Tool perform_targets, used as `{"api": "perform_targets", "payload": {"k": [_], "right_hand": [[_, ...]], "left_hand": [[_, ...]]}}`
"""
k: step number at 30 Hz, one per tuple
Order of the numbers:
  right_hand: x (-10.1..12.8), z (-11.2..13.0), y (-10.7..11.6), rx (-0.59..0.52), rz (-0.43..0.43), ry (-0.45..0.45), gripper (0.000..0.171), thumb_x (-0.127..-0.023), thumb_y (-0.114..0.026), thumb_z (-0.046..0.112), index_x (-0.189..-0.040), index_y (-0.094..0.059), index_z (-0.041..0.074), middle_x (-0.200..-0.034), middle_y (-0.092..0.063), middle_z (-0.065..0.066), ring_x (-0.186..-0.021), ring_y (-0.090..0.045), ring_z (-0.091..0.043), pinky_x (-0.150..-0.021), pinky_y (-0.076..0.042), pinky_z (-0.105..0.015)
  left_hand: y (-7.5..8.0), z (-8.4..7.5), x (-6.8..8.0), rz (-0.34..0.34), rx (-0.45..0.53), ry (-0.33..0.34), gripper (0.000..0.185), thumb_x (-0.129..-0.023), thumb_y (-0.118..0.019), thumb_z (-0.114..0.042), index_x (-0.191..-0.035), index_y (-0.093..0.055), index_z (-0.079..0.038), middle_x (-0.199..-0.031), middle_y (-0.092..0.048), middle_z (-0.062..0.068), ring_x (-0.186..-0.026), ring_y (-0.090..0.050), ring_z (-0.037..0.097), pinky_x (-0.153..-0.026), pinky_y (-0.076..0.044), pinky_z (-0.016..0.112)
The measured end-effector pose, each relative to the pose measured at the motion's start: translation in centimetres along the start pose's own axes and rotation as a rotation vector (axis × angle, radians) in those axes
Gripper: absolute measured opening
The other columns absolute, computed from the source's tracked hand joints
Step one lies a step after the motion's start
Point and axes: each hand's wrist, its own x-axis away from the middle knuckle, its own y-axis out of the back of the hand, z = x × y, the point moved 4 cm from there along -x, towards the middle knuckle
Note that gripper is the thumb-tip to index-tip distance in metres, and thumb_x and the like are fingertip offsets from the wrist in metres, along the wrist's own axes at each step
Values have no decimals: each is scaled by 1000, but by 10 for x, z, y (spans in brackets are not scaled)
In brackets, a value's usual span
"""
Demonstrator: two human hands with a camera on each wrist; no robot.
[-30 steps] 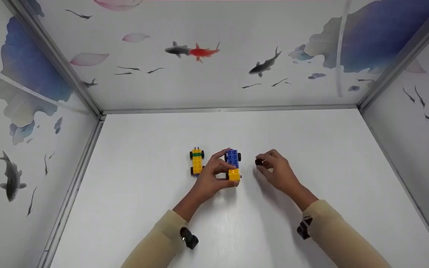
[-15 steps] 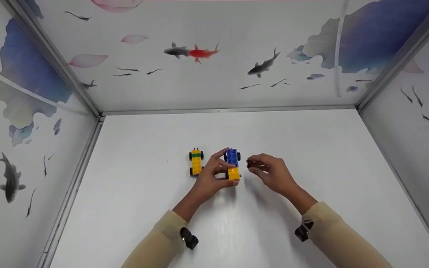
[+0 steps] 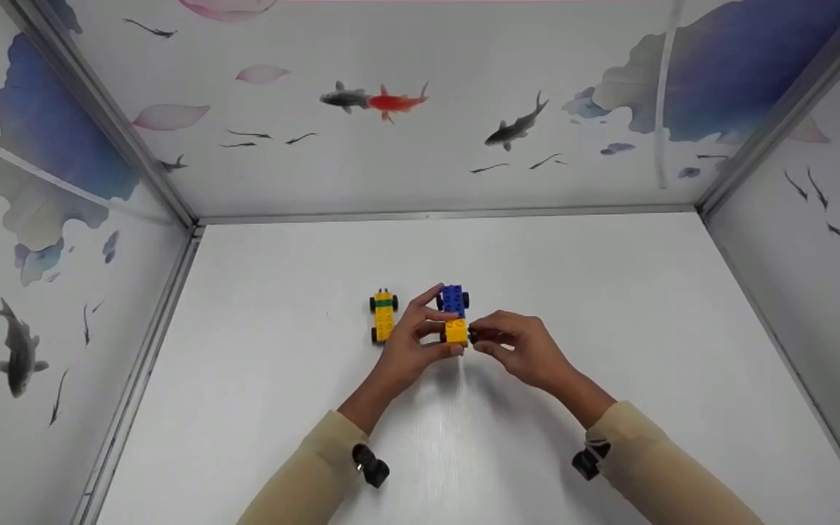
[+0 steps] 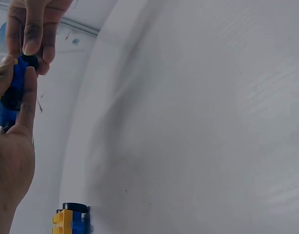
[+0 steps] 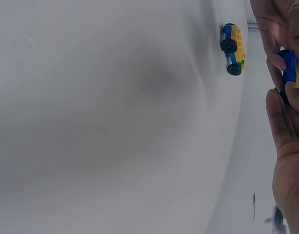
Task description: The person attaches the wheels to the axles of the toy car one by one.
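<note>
My left hand (image 3: 414,343) grips a toy car (image 3: 453,302) of blue building bricks with a yellow brick at its near end. Black wheels show on both sides of its far end and on the near left. With thumb and fingertips my right hand (image 3: 526,346) pinches a small black wheel (image 3: 472,334) against the car's near right side, beside the yellow brick. Fingers partly hide the wheel; whether it sits on the axle I cannot tell. In the left wrist view both hands meet at the blue base (image 4: 15,87).
A second toy car (image 3: 384,317), yellow with a green stripe and black wheels, stands on the white table (image 3: 281,306) just left of my left hand. Printed walls enclose the table at the back (image 3: 434,168) and both sides.
My right hand has moved left, bringing the wheel from a gap away up to the car's side. The held car has shifted slightly away from me; the second car stays put.
</note>
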Motion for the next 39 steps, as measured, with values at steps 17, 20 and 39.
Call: {"api": "perform_targets", "payload": {"k": [17,20,39], "right_hand": [[0,7,-4,-31,-38,-35,36,-87,-78,5,-119,-76,22,-103,-71,4,-94,-72,-12,-89,-61,-27],[0,8,-5,-47,-34,-39,38,-86,-78,3,-119,-76,23,-104,-71,4,-95,-72,-13,-89,-61,-28],[0,-3,-7,45,-12,-58,34,-88,-78,5,-116,-76,24,-106,-69,7,-98,-71,-9,-90,-61,-28]], "left_hand": [[-3,2,0,-43,22,-27,32,-82,-83,-22,-111,-71,-27,-161,-32,-22,-114,-68,18,-109,-52,42],[-4,2,1,-47,12,-32,31,-82,-84,-24,-110,-71,-28,-160,-33,-21,-112,-69,18,-112,-49,47],[-7,7,-5,-1,-126,11,34,-83,-84,-22,-107,-65,-37,-164,-27,-22,-116,-67,12,-105,-54,39]]}}
